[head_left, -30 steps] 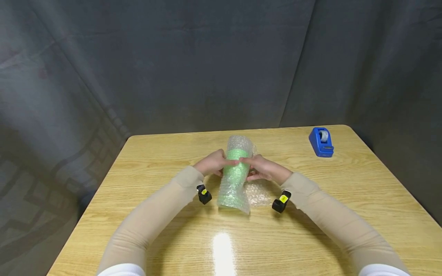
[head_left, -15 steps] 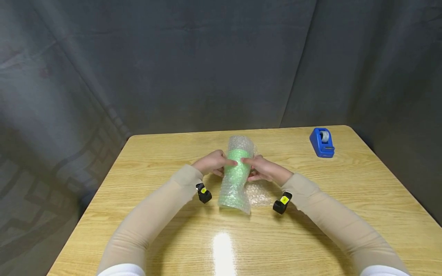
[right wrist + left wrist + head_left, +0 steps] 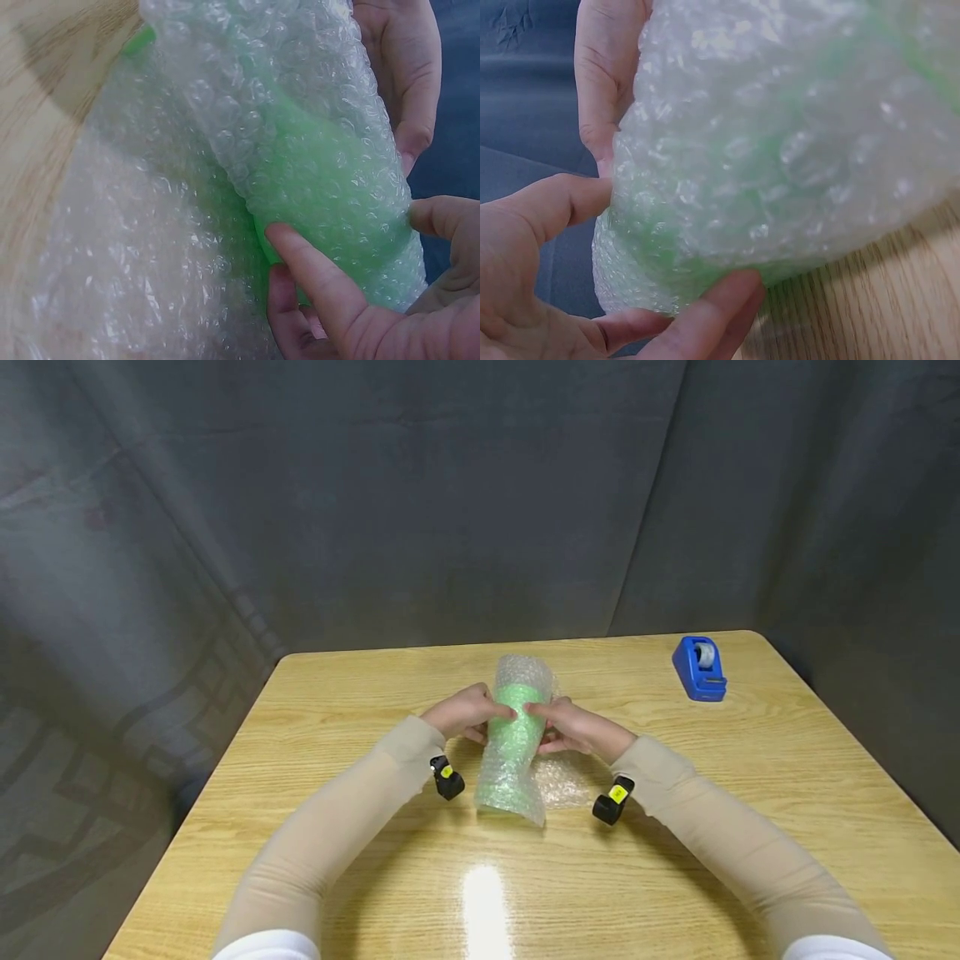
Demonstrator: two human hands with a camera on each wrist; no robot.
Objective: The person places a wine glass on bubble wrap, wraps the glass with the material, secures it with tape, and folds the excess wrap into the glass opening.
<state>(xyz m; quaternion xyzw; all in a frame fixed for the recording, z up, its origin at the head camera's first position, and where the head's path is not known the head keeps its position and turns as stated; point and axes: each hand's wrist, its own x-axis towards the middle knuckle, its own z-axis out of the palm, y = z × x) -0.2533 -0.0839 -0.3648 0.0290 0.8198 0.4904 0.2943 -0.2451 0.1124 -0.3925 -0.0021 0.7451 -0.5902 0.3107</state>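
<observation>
A green object [image 3: 517,739], long and rounded, lies rolled inside clear bubble wrap [image 3: 522,670] at the middle of the table; the wrap blurs its exact kind. On its left side my left hand [image 3: 468,710] grips the roll, thumb on top and fingers low at the side. My right hand [image 3: 573,724] grips the opposite side in the same way, and the two thumbs nearly meet over the top. In the right wrist view, fingers [image 3: 319,274] press at the wrap's edge beside the green. A loose flap of bubble wrap [image 3: 561,781] spreads on the table under the right hand.
A blue tape dispenser [image 3: 699,670] with a roll of clear tape stands at the table's back right. Dark grey curtains [image 3: 450,510] hang behind and at the sides of the wooden table [image 3: 360,877]. Each wrist wears a small black camera [image 3: 613,802].
The thumbs have drawn slightly apart on the roll since one second ago. Otherwise the hands, the wrapped roll and the tape dispenser stay almost in place.
</observation>
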